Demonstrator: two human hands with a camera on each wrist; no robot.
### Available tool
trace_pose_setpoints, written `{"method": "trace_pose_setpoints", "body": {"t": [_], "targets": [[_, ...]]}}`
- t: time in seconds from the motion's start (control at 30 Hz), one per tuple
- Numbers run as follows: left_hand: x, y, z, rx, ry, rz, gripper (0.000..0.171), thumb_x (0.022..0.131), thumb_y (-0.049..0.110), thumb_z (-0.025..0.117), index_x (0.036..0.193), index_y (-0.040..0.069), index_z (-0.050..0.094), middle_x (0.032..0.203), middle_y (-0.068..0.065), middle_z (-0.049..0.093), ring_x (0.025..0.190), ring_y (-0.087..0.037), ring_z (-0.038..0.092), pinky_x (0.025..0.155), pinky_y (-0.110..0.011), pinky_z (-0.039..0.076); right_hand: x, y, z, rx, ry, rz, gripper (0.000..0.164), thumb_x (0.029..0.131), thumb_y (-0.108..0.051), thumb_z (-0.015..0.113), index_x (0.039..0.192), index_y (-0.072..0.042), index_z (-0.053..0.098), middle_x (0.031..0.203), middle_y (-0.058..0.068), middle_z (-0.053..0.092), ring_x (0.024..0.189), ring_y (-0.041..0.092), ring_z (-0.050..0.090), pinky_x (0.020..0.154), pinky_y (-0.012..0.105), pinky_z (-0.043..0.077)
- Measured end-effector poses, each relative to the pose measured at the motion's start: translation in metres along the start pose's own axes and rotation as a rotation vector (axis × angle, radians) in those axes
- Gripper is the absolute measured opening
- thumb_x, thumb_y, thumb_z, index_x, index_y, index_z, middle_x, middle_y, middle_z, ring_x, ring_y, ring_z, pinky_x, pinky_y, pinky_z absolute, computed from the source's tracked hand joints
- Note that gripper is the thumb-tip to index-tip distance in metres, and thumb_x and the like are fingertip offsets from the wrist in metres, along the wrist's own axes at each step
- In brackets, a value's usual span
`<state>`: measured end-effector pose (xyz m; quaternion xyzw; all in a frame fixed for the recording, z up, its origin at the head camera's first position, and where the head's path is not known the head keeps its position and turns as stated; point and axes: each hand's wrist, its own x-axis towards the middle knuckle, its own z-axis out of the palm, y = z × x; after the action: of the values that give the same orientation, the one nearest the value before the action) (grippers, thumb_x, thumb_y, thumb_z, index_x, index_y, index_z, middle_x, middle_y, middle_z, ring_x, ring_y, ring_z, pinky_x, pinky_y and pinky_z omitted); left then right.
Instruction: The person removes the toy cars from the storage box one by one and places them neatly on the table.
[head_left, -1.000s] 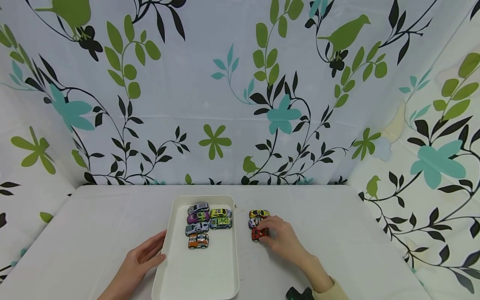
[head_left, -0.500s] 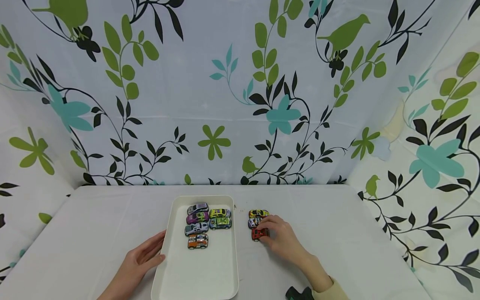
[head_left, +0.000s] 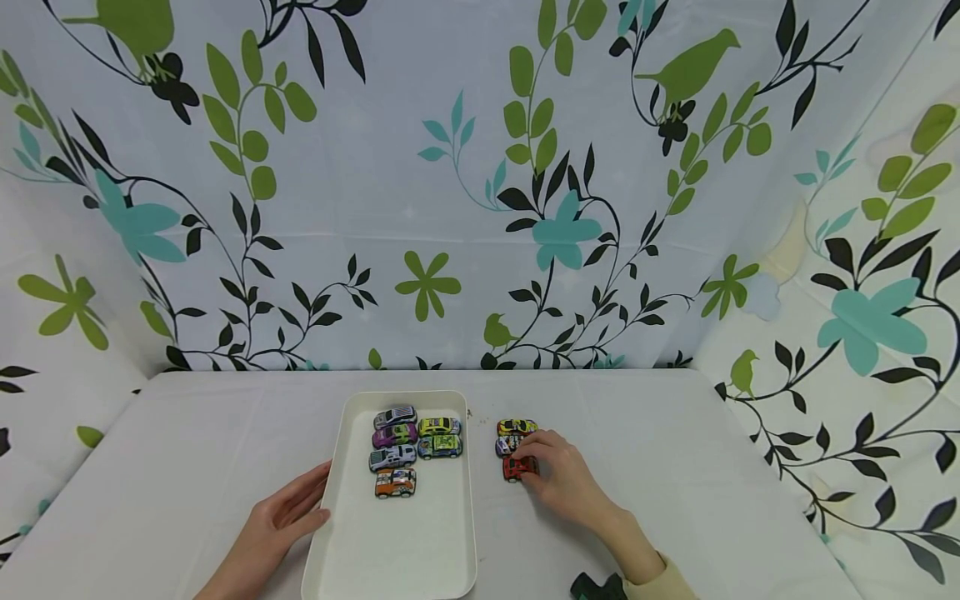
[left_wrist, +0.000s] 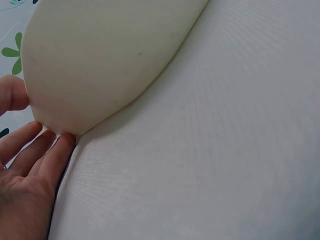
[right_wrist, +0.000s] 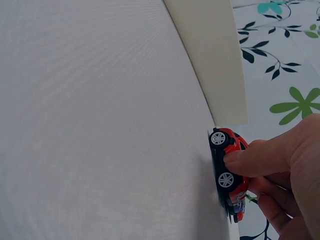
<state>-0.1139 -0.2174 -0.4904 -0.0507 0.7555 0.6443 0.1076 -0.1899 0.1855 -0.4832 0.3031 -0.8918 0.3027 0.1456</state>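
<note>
A shallow white tray (head_left: 390,546) lies lengthwise on the table in the head view. My left hand (head_left: 272,518) is at its left side, and in the left wrist view the fingertips (left_wrist: 65,142) touch the tray wall (left_wrist: 107,60). To the right of the tray, my right hand (head_left: 566,481) pinches a red toy car (head_left: 516,469) between thumb and fingers. The right wrist view shows this car's wheels at the tabletop. Just behind it stand a white-and-blue toy car (head_left: 507,446), partly covered by the fingers, and a yellow toy car (head_left: 516,427).
Several toy cars fill the far part of the tray in two columns, including an orange one (head_left: 395,482), a purple one (head_left: 394,436) and a green one (head_left: 440,447). A black object (head_left: 597,587) sits by the right sleeve. Leaf-patterned cloth (head_left: 360,167) hangs behind the table.
</note>
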Motion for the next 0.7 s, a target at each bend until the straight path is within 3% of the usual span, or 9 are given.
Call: {"method": "trace_pose_setpoints", "body": {"t": [0.27,0.5,0.63,0.7], "targets": [[0.0002,0.0007,-0.0001,0.005,0.007,-0.003,0.071,0.095,0.029,0.068,0.155,0.009,0.035,0.160,-0.012,0.035,0.126,0.005,0.048,0.103,-0.028,0.051,0.0005,-0.0024,-0.0002,-0.009,-0.023,0.026,0.033,0.073,-0.002,0.086,0.101,-0.013,0.073,0.111,0.000,0.066,0.111,0.020,0.061,0.097,0.041,0.054],[-0.0004,0.0011,-0.0003,0.000,0.001,-0.001,0.071,0.095,0.028,0.068,0.155,0.009,0.034,0.160,-0.013,0.035,0.117,0.015,0.047,0.103,-0.027,0.050,0.0003,-0.0049,-0.0011,0.010,-0.042,0.047,0.033,0.074,-0.003,0.086,0.102,-0.013,0.073,0.112,0.000,0.066,0.113,0.021,0.061,0.103,0.044,0.051],[0.0000,0.0004,-0.0001,-0.001,0.005,-0.002,0.072,0.095,0.028,0.069,0.155,0.009,0.034,0.160,-0.013,0.035,0.116,0.016,0.047,0.103,-0.027,0.050,0.0010,-0.0059,-0.0022,0.019,-0.056,0.062,0.032,0.075,-0.003,0.085,0.104,-0.012,0.073,0.113,0.002,0.066,0.114,0.022,0.061,0.104,0.044,0.051],[0.0003,0.0003,0.0001,0.000,0.007,-0.007,0.072,0.095,0.028,0.069,0.155,0.009,0.034,0.160,-0.012,0.035,0.122,0.010,0.049,0.103,-0.027,0.050,0.0015,-0.0070,-0.0030,0.015,-0.052,0.052,0.032,0.076,-0.004,0.085,0.104,-0.012,0.073,0.114,0.002,0.066,0.113,0.021,0.061,0.102,0.043,0.052]]}}
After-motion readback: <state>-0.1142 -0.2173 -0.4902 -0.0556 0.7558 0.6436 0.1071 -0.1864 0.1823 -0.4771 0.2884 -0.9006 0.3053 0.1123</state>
